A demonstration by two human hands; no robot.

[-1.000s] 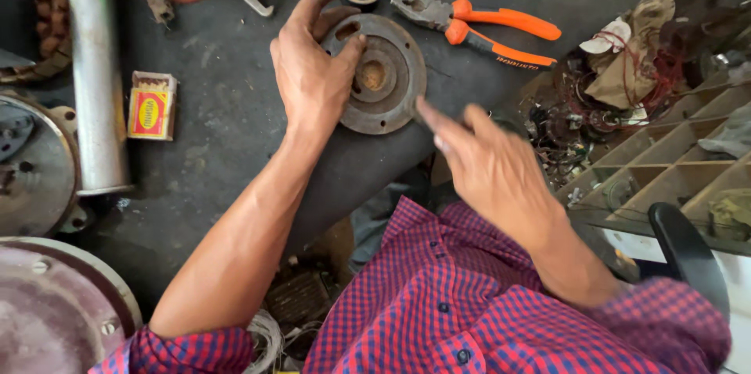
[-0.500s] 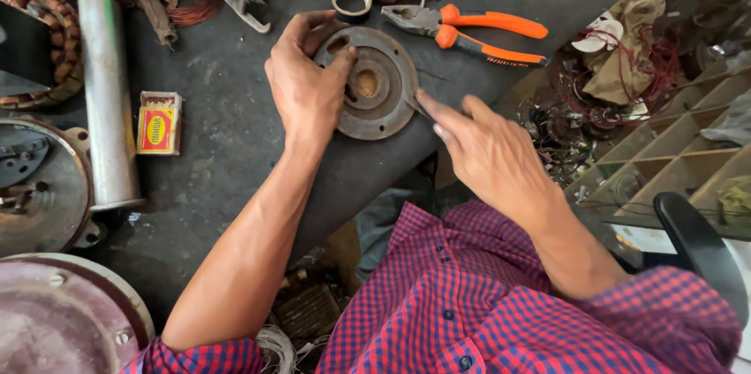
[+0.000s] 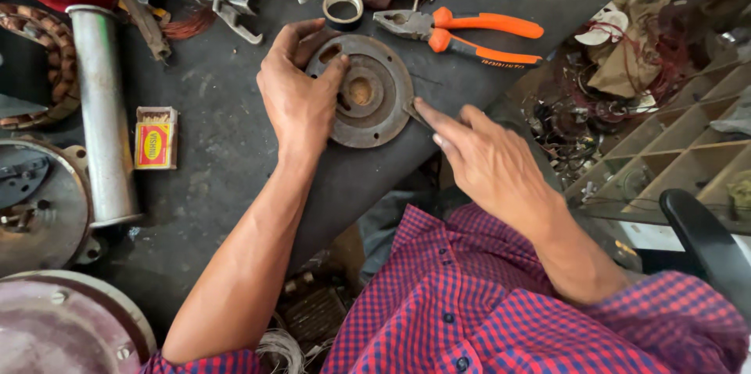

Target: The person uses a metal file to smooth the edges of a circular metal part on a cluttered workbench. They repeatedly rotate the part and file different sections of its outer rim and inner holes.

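The left hand grips a round, rusty metal disc flat on the dark surface; the right hand pinches a thin tool against its rim.

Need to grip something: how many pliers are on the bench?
1: orange-handled pliers lie beyond the round metal plate that the left hand holds. Others may hide in the clutter.

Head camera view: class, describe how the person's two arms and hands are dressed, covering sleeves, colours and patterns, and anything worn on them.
Both arms come out of a shirt in a small red and blue check, with dark buttons down the front. The sleeves are short or rolled up, ending near the elbows, so both forearms are bare. The left hand and the right hand wear no gloves, and no ring, watch or bracelet shows.
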